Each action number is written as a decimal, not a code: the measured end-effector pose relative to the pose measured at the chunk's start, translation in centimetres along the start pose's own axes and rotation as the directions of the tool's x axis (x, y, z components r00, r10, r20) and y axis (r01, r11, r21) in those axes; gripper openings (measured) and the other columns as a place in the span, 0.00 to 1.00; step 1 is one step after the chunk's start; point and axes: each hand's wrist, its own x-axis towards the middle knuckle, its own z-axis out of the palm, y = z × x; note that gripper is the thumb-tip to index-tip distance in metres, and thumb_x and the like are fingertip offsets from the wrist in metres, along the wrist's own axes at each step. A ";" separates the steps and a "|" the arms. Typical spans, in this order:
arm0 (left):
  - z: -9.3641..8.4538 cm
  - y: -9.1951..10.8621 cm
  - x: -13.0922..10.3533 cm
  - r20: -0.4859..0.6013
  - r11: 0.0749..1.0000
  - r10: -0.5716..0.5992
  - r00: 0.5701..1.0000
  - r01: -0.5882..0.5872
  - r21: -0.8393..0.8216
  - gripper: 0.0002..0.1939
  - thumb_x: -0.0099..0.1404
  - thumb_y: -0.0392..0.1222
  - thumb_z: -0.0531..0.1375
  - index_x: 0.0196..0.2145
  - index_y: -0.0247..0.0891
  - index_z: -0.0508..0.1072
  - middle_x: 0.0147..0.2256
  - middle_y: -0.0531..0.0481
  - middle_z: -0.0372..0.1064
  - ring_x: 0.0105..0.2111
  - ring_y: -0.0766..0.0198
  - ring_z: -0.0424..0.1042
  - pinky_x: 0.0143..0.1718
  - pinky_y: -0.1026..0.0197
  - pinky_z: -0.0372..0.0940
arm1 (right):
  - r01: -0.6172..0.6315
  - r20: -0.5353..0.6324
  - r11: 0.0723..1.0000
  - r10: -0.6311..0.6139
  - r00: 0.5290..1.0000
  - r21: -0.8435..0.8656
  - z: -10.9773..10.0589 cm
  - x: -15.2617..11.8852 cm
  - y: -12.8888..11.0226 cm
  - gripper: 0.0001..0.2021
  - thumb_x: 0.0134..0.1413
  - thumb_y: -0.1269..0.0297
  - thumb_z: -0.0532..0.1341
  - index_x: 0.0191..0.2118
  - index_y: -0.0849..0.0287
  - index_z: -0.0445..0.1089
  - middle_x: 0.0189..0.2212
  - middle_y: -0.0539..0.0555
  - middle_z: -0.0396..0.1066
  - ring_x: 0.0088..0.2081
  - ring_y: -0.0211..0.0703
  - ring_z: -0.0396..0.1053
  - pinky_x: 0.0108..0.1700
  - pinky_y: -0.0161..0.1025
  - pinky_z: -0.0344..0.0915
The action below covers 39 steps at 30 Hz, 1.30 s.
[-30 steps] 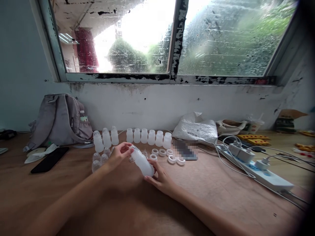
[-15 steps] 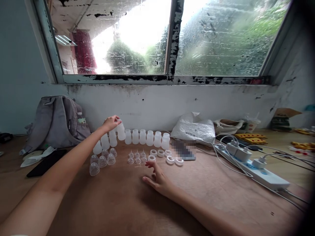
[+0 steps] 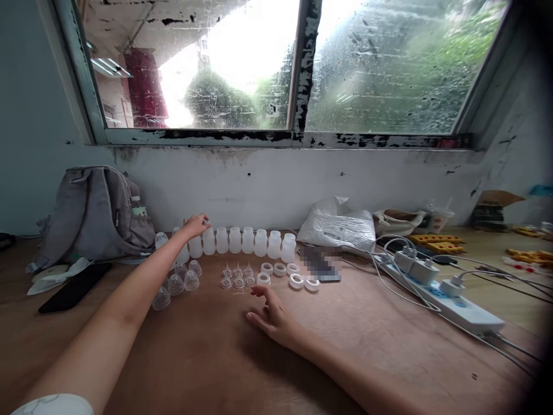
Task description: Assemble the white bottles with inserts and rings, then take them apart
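Note:
My left hand [image 3: 194,225] reaches far across the wooden table [image 3: 207,357], its fingers closed around the top of a white plastic bottle [image 3: 209,242]. That bottle stands upright in a row of several like bottles [image 3: 254,242] along the wall. My right hand [image 3: 273,316] lies open on the table, palm down, holding nothing. Just beyond its fingertips lie small clear nipples [image 3: 237,276] and white screw rings [image 3: 286,274]. Several clear dome caps [image 3: 175,284] sit beside my left forearm.
A grey backpack [image 3: 95,213] leans on the wall at left, with a black phone [image 3: 71,294] in front of it. At right are a white plastic bag [image 3: 341,227], a blurred flat item [image 3: 322,262] and a power strip [image 3: 449,301] with plugs and cables.
A second ago both hands held the bottle over the table's middle. My left hand carried it to the row and set it down upright; my right hand let go and rests flat.

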 end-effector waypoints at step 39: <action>7.6 9.0 -18.9 0.014 0.718 0.607 0.794 -0.542 -0.437 0.14 0.50 0.49 0.59 0.30 0.36 0.64 0.29 0.51 0.63 0.30 0.63 0.61 0.33 0.62 0.57 | 0.252 -0.170 0.940 -0.294 0.941 -0.229 -0.3 1.2 3.4 0.17 0.51 0.65 0.54 0.47 0.58 0.52 0.40 0.57 0.63 0.41 0.43 0.63 0.43 0.41 0.62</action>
